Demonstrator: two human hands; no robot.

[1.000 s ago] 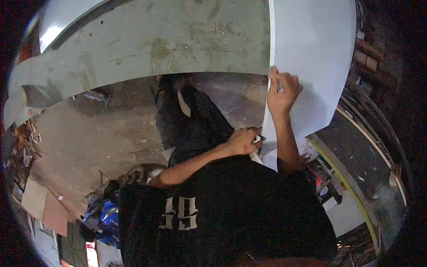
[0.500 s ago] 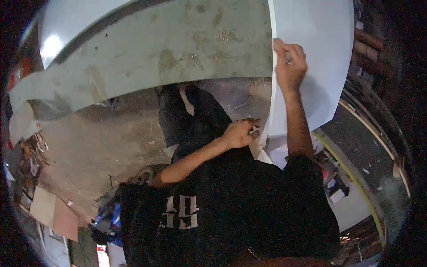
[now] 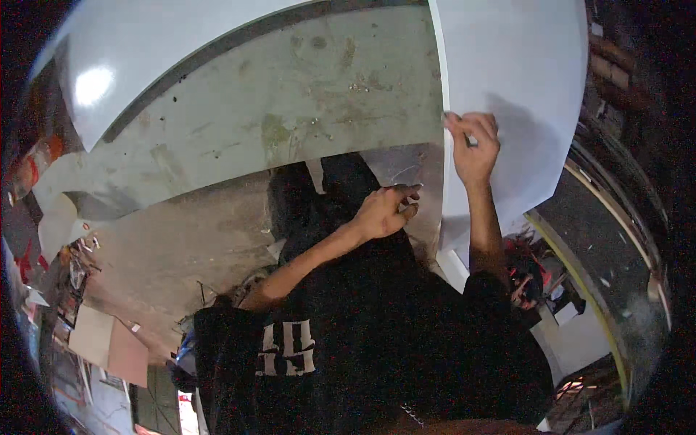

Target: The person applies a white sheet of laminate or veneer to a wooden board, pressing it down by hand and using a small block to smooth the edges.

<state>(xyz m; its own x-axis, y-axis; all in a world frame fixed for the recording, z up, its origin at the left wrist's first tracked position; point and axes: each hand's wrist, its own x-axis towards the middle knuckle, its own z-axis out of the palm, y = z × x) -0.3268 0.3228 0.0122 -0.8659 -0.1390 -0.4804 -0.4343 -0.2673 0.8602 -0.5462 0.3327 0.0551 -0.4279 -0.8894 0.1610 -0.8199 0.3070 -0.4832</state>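
A large white panel (image 3: 533, 80) with a thin pale edge strip (image 3: 440, 65) stretches away on the right. Against that edge, my right hand (image 3: 477, 148) is closed, thumb and forefinger bent together at the border; whatever lies between the fingertips is too small to make out. My left hand (image 3: 384, 214) hovers over my dark-clothed leg (image 3: 355, 177), left of the panel's near end. Its forefinger and thumb are apart, the other fingers curled, and I see nothing held there. A small gap separates it from the panel edge.
A worn grey-green board (image 3: 239, 109) with stains and specks crosses in front of me. Beyond it, at upper left, lies another glossy white panel (image 3: 145, 54). Folded cardboard (image 3: 109, 344) and clutter sit at lower left; a yellow-edged strip (image 3: 580, 279) runs at right.
My right hand has come nearer to me along the white panel's edge, still closed. My left hand has shifted slightly left, away from the edge. The whole view has tilted a little.
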